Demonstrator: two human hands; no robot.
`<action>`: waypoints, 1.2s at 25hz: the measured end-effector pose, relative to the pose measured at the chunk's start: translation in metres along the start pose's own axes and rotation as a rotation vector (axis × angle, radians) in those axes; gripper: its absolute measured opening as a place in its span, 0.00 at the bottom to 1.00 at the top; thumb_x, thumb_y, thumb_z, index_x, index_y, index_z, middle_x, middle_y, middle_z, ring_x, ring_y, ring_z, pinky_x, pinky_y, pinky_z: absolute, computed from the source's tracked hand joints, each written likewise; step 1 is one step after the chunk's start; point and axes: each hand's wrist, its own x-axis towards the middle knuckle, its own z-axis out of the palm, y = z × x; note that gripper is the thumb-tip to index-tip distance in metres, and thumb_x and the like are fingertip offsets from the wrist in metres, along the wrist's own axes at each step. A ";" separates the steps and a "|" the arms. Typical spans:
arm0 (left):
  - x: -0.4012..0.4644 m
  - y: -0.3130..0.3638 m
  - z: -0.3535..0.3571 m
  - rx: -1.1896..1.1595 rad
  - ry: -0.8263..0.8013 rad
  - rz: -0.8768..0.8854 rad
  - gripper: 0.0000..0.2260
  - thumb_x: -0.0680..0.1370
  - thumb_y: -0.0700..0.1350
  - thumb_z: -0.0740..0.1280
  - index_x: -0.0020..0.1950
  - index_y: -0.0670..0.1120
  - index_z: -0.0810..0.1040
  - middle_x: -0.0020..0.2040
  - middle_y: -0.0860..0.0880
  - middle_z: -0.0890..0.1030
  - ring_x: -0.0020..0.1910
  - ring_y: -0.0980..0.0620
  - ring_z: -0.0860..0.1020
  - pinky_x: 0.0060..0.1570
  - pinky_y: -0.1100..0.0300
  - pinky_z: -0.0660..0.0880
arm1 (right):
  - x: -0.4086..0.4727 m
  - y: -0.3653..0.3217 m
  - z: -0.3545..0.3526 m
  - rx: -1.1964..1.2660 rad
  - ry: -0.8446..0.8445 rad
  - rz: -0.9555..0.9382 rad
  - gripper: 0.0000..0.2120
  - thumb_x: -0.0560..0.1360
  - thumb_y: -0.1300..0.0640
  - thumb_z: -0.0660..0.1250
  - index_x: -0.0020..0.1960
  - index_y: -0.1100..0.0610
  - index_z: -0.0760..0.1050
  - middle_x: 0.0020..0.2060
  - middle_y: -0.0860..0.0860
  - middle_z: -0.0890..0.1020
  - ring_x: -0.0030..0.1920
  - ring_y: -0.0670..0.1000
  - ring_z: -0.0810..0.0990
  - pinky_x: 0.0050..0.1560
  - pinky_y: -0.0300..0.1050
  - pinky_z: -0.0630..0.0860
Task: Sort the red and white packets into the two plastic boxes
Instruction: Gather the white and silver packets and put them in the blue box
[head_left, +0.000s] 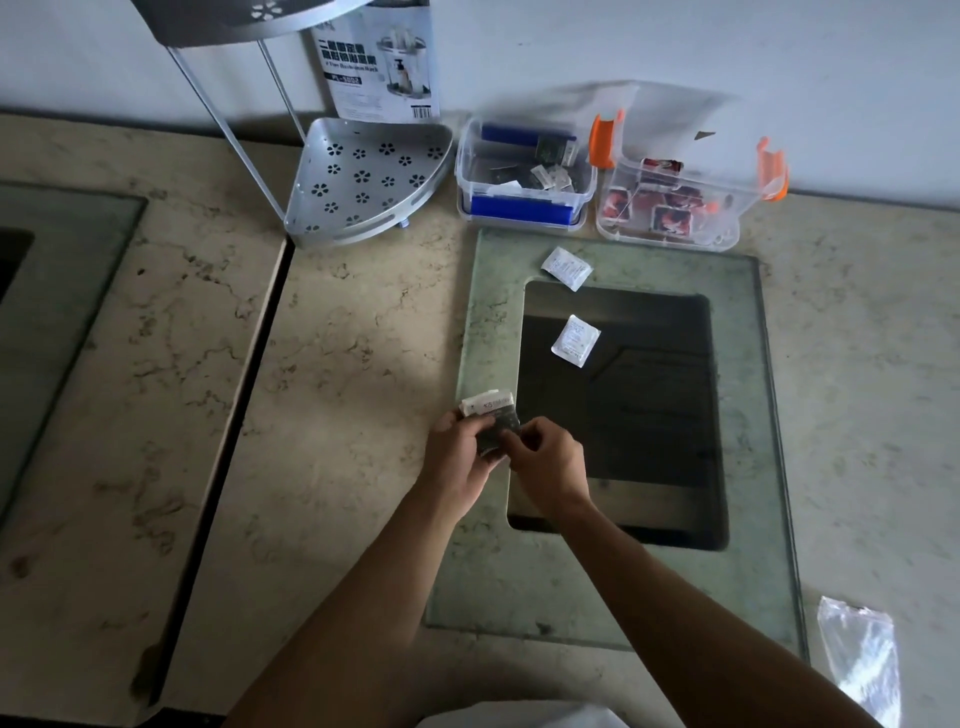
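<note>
Both hands met over the near-left corner of the glass plate. The left hand gripped a small stack of packets, fingers curled round it, a white packet on top and darker ones beneath. The right hand pinched the stack's near edge with thumb and fingertips. The stack was held just above the plate's left rim; whether it touched the glass could not be told.

Farther out, two white packets lay flat on the plate and apart from each other: one over the dark opening under the glass, the other on the plate's far edge.

Beyond the plate, against the wall, stood two clear boxes side by side. The left box, with blue clips, held white and dark packets. The right box, with orange clips, held red packets. Clear lids leaned behind them, blurred.

Left of the boxes a metal corner rack stood on the marble table, its printed card propped against the wall. A clear plastic bag lay on the table at the near right, well apart from everything else.
</note>
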 end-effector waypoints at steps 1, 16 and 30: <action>0.002 0.003 0.007 0.022 -0.019 0.006 0.12 0.77 0.31 0.61 0.59 0.33 0.77 0.48 0.33 0.80 0.46 0.39 0.82 0.47 0.47 0.78 | 0.005 0.000 -0.001 -0.050 -0.021 -0.055 0.14 0.74 0.47 0.72 0.39 0.56 0.76 0.30 0.48 0.80 0.30 0.46 0.75 0.30 0.41 0.70; 0.056 0.027 0.045 0.165 -0.016 0.015 0.13 0.79 0.31 0.57 0.61 0.35 0.75 0.57 0.31 0.79 0.51 0.36 0.83 0.48 0.40 0.82 | 0.134 -0.007 -0.069 -0.619 0.080 -0.418 0.26 0.72 0.54 0.74 0.69 0.55 0.74 0.64 0.55 0.77 0.60 0.61 0.75 0.62 0.56 0.75; 0.027 0.007 0.039 0.228 -0.079 -0.035 0.14 0.80 0.32 0.58 0.64 0.35 0.75 0.61 0.30 0.78 0.58 0.32 0.80 0.53 0.37 0.80 | 0.045 0.001 -0.067 0.767 0.033 0.161 0.19 0.77 0.70 0.67 0.66 0.60 0.74 0.53 0.61 0.84 0.48 0.59 0.87 0.49 0.54 0.84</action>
